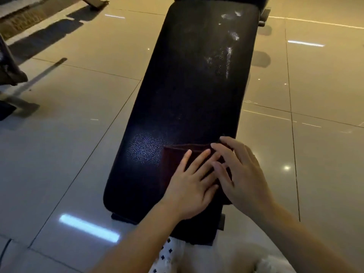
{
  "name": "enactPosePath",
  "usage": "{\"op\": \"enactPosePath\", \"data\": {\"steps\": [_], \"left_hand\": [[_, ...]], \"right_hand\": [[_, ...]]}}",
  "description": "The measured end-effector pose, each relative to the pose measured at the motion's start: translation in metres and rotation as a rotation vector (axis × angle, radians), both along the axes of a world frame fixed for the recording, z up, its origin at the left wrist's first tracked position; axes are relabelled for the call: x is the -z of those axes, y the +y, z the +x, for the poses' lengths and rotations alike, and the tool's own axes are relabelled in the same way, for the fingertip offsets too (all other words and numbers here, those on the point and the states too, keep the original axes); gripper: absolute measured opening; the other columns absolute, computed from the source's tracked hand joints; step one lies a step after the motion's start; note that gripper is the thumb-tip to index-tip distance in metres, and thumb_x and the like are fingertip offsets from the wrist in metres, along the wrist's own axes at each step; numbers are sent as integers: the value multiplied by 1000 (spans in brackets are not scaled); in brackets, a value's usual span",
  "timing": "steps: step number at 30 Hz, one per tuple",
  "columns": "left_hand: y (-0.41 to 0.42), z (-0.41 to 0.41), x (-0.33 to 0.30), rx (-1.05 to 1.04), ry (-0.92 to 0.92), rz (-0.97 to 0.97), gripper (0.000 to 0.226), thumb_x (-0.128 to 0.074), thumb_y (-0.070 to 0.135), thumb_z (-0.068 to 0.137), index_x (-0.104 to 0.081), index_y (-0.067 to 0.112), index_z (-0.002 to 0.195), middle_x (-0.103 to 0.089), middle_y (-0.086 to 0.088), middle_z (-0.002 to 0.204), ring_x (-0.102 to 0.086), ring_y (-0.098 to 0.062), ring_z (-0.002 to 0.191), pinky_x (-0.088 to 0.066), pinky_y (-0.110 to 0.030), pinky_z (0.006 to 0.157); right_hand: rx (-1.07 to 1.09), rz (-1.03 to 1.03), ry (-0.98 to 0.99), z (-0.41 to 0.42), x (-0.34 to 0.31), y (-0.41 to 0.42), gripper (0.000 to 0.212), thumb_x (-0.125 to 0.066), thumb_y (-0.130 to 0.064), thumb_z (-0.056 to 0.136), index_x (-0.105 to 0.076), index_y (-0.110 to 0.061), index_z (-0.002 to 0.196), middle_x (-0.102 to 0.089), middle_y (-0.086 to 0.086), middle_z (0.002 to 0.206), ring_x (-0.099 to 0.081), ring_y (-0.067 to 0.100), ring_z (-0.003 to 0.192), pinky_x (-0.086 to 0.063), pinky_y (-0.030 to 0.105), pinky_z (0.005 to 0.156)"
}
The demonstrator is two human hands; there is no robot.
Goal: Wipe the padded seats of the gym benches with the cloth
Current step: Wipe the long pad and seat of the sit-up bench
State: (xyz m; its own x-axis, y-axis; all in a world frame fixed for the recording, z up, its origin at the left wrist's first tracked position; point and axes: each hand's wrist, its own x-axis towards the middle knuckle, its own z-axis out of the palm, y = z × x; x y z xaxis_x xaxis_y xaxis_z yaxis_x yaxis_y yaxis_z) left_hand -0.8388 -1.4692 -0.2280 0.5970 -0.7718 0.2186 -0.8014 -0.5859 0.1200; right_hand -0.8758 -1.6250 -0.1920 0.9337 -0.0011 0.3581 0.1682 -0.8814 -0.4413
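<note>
1. Nearest the camera: your white garment with small dark diamond print (167, 251), bottom centre, with both bare forearms reaching forward over it.
2. Your left hand (189, 186) lies palm-down on the folded dark maroon cloth (173, 154), fingers straight and slightly spread, pressing it flat.
3. Your right hand (242, 174) also lies on the cloth, at its right side, fingers extended and relaxed. Its fingertips overlap the left hand's fingertips, so the hands are together, flat on the cloth, neither clamped around it.
4. The cloth sits on the near right part of the long black textured-vinyl padded bench seat (193, 85), its right edge at the pad's right edge. The hands hide most of it; the far edge and left edge show.
5. The pad runs away from you, slightly tilted to the right in frame. Whitish smears (228, 54) mark its far right part. A light patch (145, 148) shows the leather grain just left of the cloth.
6. A dark frame foot (122, 217) shows below the pad's near end.
7. Glossy beige floor tiles (69, 115) surround the bench, with light-strip reflections.
8. Another machine's grey metal base bars (29, 83) lie far left, well apart from the bench.
</note>
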Motion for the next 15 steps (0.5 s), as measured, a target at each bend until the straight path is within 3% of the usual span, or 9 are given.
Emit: {"op": "enactPosePath", "data": {"steps": [3, 6, 10, 15], "left_hand": [[9, 19, 10, 107, -31, 112, 53, -31, 50, 99, -24, 29, 148, -18, 0, 157, -16, -23, 148, -10, -55, 117], [36, 51, 6, 183, -63, 169, 56, -28, 53, 100, -18, 34, 151, -15, 2, 161, -10, -19, 149, -4, -51, 120], [68, 139, -12, -219, 15, 111, 58, -12, 59, 98, -9, 35, 151, -12, 4, 162, -7, -15, 149, -5, -51, 119], [28, 191, -30, -665, 83, -30, 56, -18, 48, 102, -9, 31, 154, -1, 3, 163, 1, -16, 150, 1, -46, 119]], "right_hand": [[-15, 8, -31, 17, 10, -14, 39, -44, -30, 99, -54, -13, 133, -48, 7, 141, -44, 22, 131, -39, 36, 105], [-15, 46, -36, 33, 15, -24, 42, -42, -32, 100, -51, -11, 136, -46, 8, 144, -42, 24, 134, -39, 39, 108], [29, 153, -54, 42, 20, -24, 45, -39, -36, 101, -50, -12, 137, -44, 7, 146, -39, 21, 136, -34, 35, 111], [13, 143, -67, 55, 40, -12, 45, -37, -34, 102, -40, -17, 143, -34, 6, 154, -24, 19, 147, -12, 35, 122]]}}
